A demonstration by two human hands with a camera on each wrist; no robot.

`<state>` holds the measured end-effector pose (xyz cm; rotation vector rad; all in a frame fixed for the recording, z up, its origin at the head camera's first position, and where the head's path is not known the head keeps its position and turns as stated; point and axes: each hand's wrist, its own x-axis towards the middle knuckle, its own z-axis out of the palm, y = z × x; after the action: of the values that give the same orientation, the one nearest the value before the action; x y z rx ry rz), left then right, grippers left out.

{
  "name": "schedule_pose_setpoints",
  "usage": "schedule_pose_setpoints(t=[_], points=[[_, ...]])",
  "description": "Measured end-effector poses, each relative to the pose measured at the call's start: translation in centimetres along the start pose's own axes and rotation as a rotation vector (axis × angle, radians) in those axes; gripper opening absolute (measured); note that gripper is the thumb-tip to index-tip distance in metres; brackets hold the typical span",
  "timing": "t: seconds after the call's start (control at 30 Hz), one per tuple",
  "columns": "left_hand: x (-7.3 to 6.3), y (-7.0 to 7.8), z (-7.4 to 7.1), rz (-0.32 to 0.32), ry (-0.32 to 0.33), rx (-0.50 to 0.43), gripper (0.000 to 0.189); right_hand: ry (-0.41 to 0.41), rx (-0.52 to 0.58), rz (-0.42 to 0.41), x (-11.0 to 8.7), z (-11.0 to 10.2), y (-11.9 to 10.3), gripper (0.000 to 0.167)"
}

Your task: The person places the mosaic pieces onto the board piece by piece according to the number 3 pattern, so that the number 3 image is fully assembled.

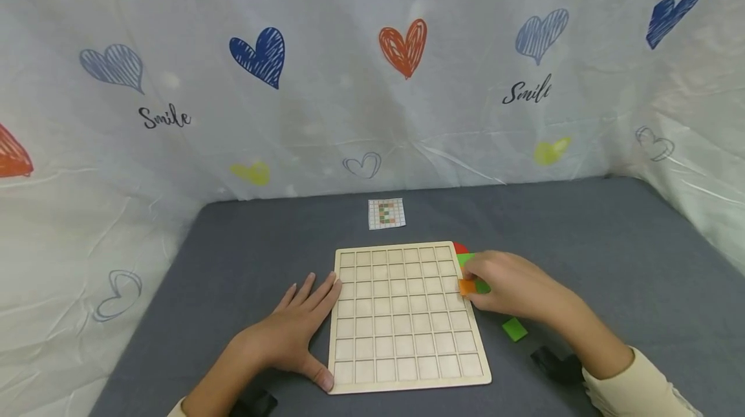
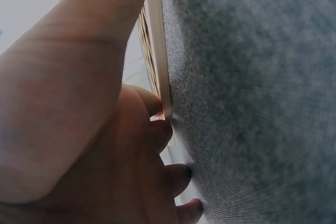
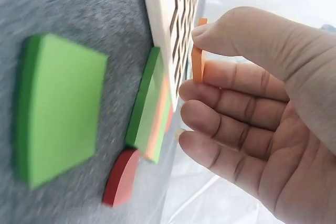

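A pale wooden grid board [image 1: 401, 313] lies on the grey cloth, its square cells bare. Fingers spread, my left hand [image 1: 299, 333] rests along the board's left edge, thumb at the near corner. At the opposite edge my right hand [image 1: 512, 284] pinches an orange square tile [image 1: 466, 287] between thumb and fingers; the right wrist view shows this orange tile [image 3: 198, 59] raised off the cloth. Beneath and beside that hand are green tiles [image 3: 144, 103], an orange one and a red curved piece [image 3: 122, 178]. A separate green tile [image 1: 515, 329] lies nearer the wrist.
A small printed card [image 1: 387, 213] with a coloured grid pattern lies beyond the board. Dark objects [image 1: 555, 365] sit near both wrists. A white sheet [image 1: 326, 113] with printed hearts hangs behind the grey-covered table [image 1: 262, 236].
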<state>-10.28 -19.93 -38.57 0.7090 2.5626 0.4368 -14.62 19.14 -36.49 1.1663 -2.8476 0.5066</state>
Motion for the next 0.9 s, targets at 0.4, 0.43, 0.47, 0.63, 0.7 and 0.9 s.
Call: schedule_pose_setpoints(t=[0.4, 0.43, 0.47, 0.63, 0.7, 0.9], points=[[-0.1, 0.2, -0.1, -0.008, -0.009, -0.004, 0.141, -0.019, 0.019, -0.056, 2.5, 0.6, -0.5, 0.022], [0.0, 0.2, -0.2, -0.007, -0.010, -0.004, 0.141, -0.019, 0.021, -0.063, 2.7, 0.7, -0.5, 0.021], [-0.1, 0.2, -0.1, -0.007, -0.011, -0.002, 0.141, -0.021, 0.022, -0.066, 2.9, 0.7, -0.6, 0.021], [-0.1, 0.2, 0.1, 0.002, -0.006, 0.006, 0.141, -0.028, 0.028, -0.076, 3.7, 0.9, -0.9, 0.024], [-0.1, 0.2, 0.1, 0.003, -0.001, 0.007, 0.141, -0.031, 0.027, -0.074, 4.1, 1.0, -1.0, 0.023], [-0.1, 0.3, -0.1, 0.003, 0.000, 0.005, 0.141, -0.030, 0.029, -0.077, 5.3, 1.2, -0.9, 0.011]])
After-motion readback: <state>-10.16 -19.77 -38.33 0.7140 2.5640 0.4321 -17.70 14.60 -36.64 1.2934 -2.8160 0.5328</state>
